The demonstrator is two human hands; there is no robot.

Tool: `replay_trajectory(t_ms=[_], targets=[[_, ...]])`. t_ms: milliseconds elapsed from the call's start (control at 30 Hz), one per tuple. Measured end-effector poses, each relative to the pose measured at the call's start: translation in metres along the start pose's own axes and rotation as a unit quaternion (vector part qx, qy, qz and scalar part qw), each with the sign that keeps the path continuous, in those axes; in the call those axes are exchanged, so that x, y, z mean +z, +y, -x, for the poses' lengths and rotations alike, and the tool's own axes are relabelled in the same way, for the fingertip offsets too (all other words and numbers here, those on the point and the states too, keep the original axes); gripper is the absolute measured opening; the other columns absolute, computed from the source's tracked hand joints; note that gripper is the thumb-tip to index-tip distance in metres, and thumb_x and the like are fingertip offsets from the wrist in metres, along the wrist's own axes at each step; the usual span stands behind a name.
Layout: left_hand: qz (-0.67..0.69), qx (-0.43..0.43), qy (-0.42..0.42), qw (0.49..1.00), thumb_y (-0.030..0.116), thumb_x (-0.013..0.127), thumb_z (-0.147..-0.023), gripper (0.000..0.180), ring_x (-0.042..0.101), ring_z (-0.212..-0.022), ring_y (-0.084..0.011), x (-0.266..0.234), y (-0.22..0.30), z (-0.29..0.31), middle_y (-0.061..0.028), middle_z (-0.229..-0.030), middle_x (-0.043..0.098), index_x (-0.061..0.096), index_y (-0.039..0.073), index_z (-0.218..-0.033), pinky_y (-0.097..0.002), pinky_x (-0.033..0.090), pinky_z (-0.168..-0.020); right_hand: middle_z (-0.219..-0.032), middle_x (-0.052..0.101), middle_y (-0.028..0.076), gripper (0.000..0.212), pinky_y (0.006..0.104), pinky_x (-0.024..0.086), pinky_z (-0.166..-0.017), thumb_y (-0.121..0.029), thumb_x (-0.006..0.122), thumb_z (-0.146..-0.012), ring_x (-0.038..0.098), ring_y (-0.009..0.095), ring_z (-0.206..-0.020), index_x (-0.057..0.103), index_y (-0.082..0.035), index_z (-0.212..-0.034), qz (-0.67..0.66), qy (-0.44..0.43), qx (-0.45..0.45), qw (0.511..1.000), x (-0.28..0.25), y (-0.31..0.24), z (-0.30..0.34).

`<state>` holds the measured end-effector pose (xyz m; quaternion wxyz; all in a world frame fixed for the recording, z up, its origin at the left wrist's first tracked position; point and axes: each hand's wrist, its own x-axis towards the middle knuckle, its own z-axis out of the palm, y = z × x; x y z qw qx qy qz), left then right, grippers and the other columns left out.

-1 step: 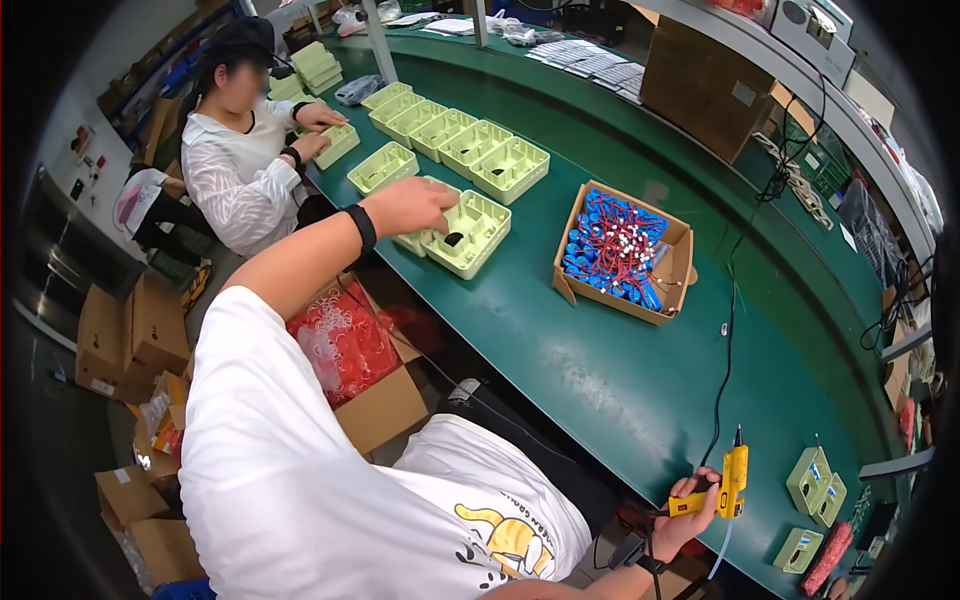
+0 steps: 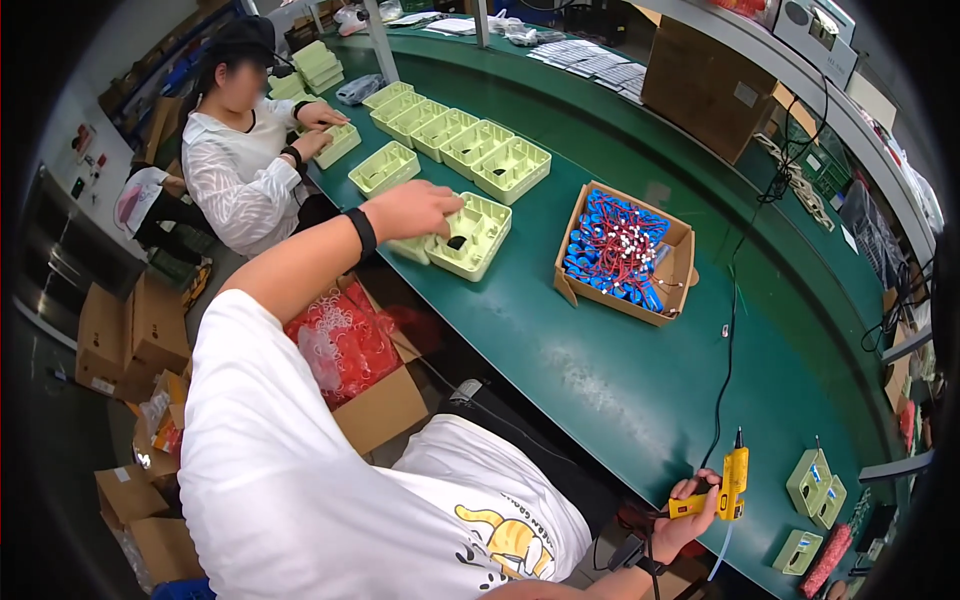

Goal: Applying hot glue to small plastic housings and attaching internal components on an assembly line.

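Observation:
My left hand [image 2: 412, 212] reaches across to a light green plastic case [image 2: 482, 255] at the near edge of the table, its bent fingers closed on the case's left rim. Inside that case are moulded dividers and a dark opening. Another green case [image 2: 408, 248] is partly covered by my hand and wrist. At the lower right, my right hand [image 2: 683, 528] is wrapped round the handle of a yellow hot glue gun [image 2: 736, 480]. Its nozzle points up and away, and a pale glue stick [image 2: 719, 556] hangs from its back end.
A cardboard box [image 2: 623, 307] of blue battery packs with red wires stands mid-table. Several green cases [image 2: 512, 172] line up behind my left hand. A co-worker [image 2: 240, 175] handles another case at left. A black cable [image 2: 722, 390] crosses the table toward the glue gun.
My left hand and the case under it have shifted very slightly. The glue gun stays in my right hand in the same place.

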<state>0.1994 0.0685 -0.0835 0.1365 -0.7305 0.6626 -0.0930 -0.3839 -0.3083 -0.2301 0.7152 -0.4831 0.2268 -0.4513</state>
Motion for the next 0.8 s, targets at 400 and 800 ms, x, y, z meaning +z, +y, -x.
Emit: replay_trajectory(t_ms=[400,800], targets=[[0.175,0.115,0.177,0.962,0.019,0.074,-0.091,0.01,0.076,-0.079,-0.03,-0.024,0.203,-0.099,-0.0078,-0.087,0.069,0.067,0.012,-0.088,-0.0456,0.061,-0.069,-0.128,0.069,0.01,0.031,0.0322,0.046,-0.066,-0.036,0.061,-0.118,0.054,0.012,-0.072,0.064,-0.007,-0.13,-0.023,-0.027,0.04,0.999,-0.012,0.001,-0.014],[0.364,0.047,0.283,0.886,0.029,0.083,-0.093,0.019,0.074,-0.095,-0.0309,-0.016,0.304,-0.191,-0.0077,-0.105,0.07,0.072,0.017,-0.103,-0.0483,0.061,-0.08,-0.128,0.07,0.013,0.036,0.0272,0.046,-0.065,-0.034,0.051,-0.124,0.051,0.011,-0.071,0.064,-0.003,-0.137,-0.03,-0.018,0.004,0.999,-0.062,0.027,-0.026]])
